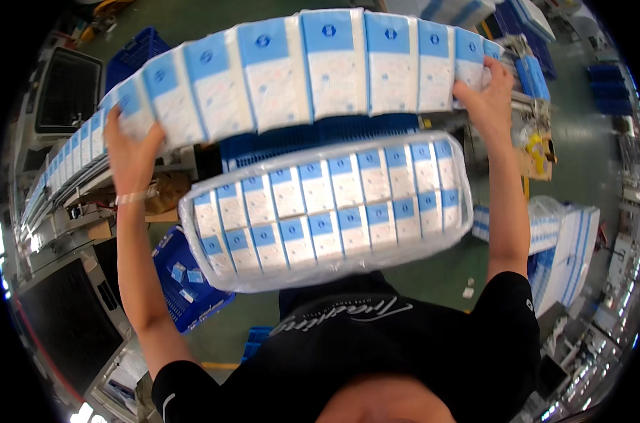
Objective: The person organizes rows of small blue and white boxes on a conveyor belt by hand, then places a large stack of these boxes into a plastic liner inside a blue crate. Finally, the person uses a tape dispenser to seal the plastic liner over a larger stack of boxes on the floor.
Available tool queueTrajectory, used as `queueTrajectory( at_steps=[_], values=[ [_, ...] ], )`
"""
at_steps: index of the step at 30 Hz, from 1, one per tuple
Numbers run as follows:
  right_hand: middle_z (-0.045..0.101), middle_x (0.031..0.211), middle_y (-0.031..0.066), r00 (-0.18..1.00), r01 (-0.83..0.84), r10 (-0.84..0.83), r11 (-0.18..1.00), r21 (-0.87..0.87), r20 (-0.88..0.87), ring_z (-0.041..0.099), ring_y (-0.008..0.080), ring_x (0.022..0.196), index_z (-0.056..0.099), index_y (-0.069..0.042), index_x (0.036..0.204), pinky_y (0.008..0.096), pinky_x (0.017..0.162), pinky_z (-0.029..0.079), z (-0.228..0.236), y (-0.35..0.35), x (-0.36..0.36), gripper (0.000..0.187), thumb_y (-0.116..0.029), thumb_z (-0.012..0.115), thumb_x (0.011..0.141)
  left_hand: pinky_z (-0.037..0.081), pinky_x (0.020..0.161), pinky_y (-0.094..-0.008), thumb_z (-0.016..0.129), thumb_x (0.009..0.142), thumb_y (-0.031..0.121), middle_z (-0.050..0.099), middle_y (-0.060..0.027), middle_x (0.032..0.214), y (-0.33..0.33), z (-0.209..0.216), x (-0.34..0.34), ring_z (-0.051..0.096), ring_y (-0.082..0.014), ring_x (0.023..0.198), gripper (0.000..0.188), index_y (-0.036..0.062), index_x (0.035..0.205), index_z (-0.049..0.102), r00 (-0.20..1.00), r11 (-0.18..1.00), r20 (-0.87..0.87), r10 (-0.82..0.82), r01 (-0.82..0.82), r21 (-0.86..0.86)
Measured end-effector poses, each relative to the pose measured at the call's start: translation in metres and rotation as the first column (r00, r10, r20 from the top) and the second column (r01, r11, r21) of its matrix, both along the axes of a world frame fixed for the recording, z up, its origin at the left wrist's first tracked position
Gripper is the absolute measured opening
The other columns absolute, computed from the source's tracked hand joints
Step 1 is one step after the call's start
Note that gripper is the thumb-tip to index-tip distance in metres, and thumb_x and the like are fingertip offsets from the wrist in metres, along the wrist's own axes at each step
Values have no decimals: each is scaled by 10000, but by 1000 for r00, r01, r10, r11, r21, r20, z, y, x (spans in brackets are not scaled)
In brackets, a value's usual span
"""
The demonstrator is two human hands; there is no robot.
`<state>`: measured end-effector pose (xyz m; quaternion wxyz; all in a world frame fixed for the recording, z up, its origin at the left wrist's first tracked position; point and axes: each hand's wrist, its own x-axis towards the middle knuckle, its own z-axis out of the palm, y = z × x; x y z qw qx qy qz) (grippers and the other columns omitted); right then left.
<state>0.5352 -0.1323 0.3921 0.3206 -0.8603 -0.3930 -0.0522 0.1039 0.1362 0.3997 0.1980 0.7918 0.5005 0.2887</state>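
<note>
A long row of blue-and-white tissue packs (334, 70) stretches across the far side, its packs pressed side by side. My left hand (133, 151) grips the row toward its left part, thumb and fingers apart across a pack. At the right end, my right hand (487, 102) clasps the last packs between thumb and fingers. Between my forearms and nearer my body lies a clear plastic bag (348, 264), filled with two rows of similar tissue packs (302, 211). Neither hand touches the bag.
More packs (70, 162) line a conveyor running off to the left. Below it, a blue basket (221, 307) holds a few loose packs. Another blue crate (263, 149) sits behind the bag. Bundled packs (563, 247) are stacked at right; a dark-screened machine (70, 324) stands at left.
</note>
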Motion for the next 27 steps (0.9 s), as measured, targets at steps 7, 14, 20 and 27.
queueTrajectory(
  at_steps=[7, 14, 20, 27],
  values=[
    [299, 1331, 313, 992, -70, 9, 859, -507, -122, 363, 476, 1178, 499, -38, 1217, 508, 994, 322, -68, -206, -125, 756, -284, 782, 560, 268, 1044, -502, 762, 578, 240, 320, -357, 1293, -236, -94, -108, 330, -496, 1218, 873, -27, 1310, 370, 850, 981, -515, -108, 8, -193],
    [551, 1158, 106, 649, -125, -22, 983, -135, -761, 554, 177, 1029, 401, -13, 1276, 294, 886, 439, -34, -212, -64, 557, -98, 690, 808, 460, 808, -304, 637, 835, 87, 531, -137, 1157, -176, -72, -147, 547, -165, 964, 595, 24, 1346, 339, 990, 701, 114, 83, 23, -713],
    [571, 1091, 69, 451, -156, -130, 963, -221, -883, 578, 170, 951, 427, 2, 1258, 294, 824, 479, -66, -215, -19, 611, -237, 742, 793, 495, 779, -312, 714, 819, 239, 585, -145, 1077, -146, -102, -184, 597, -194, 936, 647, 18, 1320, 370, 993, 741, -106, -46, -37, -671],
    [608, 871, 48, 476, -209, -263, 893, -399, -839, 572, 156, 793, 558, 37, 1056, 307, 679, 483, -77, -234, -6, 552, -355, 783, 739, 521, 734, -324, 744, 779, 285, 642, -153, 990, -150, -70, -159, 643, -270, 853, 518, -30, 1122, 516, 961, 486, -273, -38, -221, -846]
  ],
)
